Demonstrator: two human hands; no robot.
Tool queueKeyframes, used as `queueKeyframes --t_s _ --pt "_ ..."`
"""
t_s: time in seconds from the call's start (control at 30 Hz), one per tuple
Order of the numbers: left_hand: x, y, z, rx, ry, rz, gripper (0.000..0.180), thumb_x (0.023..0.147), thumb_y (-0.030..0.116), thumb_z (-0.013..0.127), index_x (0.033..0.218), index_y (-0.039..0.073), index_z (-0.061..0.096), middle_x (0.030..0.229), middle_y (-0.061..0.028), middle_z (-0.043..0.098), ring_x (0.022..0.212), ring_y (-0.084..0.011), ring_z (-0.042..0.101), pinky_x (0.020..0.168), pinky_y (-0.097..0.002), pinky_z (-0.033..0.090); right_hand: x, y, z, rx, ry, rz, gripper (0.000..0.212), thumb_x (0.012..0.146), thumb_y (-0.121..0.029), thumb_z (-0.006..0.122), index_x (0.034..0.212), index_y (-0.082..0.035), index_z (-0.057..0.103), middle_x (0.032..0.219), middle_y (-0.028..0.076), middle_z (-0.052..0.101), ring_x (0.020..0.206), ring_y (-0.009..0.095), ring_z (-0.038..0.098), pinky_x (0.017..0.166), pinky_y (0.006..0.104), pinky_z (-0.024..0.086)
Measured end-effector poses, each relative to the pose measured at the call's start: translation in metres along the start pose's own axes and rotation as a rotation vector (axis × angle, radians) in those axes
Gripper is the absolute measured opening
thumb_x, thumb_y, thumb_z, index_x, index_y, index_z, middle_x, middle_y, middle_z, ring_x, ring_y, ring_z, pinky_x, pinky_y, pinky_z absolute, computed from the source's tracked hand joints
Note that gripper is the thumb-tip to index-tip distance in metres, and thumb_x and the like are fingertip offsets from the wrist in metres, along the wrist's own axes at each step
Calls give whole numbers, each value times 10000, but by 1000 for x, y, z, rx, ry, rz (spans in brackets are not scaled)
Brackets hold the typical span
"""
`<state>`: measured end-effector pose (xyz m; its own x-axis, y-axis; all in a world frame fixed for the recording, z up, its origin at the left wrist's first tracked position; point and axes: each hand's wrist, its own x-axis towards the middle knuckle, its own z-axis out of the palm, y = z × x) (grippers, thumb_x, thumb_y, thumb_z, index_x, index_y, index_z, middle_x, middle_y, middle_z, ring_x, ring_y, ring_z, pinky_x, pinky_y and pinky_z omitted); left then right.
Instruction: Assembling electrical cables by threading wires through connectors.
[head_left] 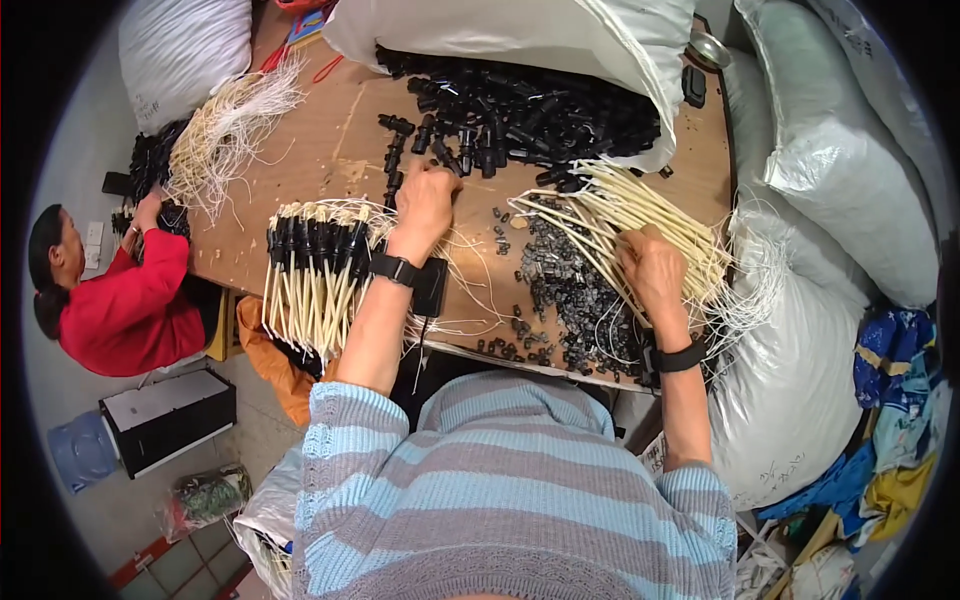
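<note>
My left hand (427, 200) is at the near edge of a heap of black plastic connectors (540, 110). Its fingers are closed and curled down beside several loose black connectors (466, 148); what they hold is hidden. Over to the right, my right hand (652, 268) lies at a bundle of cream-sleeved wires (665, 215), fingers closed on one of them. Small dark clips (565, 270) are scattered between my hands. Left of my left forearm lies a row of cream-sleeved wires fitted with black connectors (310, 250).
A white sack (640, 60) spills the connectors onto the brown table (340, 130). Full white sacks (840, 150) crowd the right side. A co-worker in red (130, 300) sits at the left end, near loose white wires (225, 140). A black box-shaped object (430, 285) lies by my left wrist.
</note>
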<state>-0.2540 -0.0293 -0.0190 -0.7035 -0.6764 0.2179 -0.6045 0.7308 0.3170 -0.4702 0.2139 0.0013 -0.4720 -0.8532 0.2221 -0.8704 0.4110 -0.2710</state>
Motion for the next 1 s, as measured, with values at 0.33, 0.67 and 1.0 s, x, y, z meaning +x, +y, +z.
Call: queueKeyframes --t_s 0.33,0.67,1.0 --pt "-7 -6 3 -51 -69 169 291 686 -58 635 925 87 718 905 -74 699 906 -305 568 800 -369 498 -4 -17 -10 134 20 -147 67 774 -99 616 834 -70 627 647 118 582 564 312 575 550 400 441" --pt "-34 26 -8 -745 -191 -102 301 787 -21 607 1075 59 637 921 -62 664 865 -164 602 821 -309 482 -55 -33 -32 887 -102 258 178 882 -118 693 993 20 685 645 -67 496 583 26 406 510 206 312" --pt "-55 56 -8 -643 -141 484 320 699 29 739 1006 109 694 852 -47 681 808 -223 636 717 -334 508 -50 -43 -37 384 -38 -286 135 788 -79 705 911 -27 684 766 84 671 656 225 630 566 289 463"
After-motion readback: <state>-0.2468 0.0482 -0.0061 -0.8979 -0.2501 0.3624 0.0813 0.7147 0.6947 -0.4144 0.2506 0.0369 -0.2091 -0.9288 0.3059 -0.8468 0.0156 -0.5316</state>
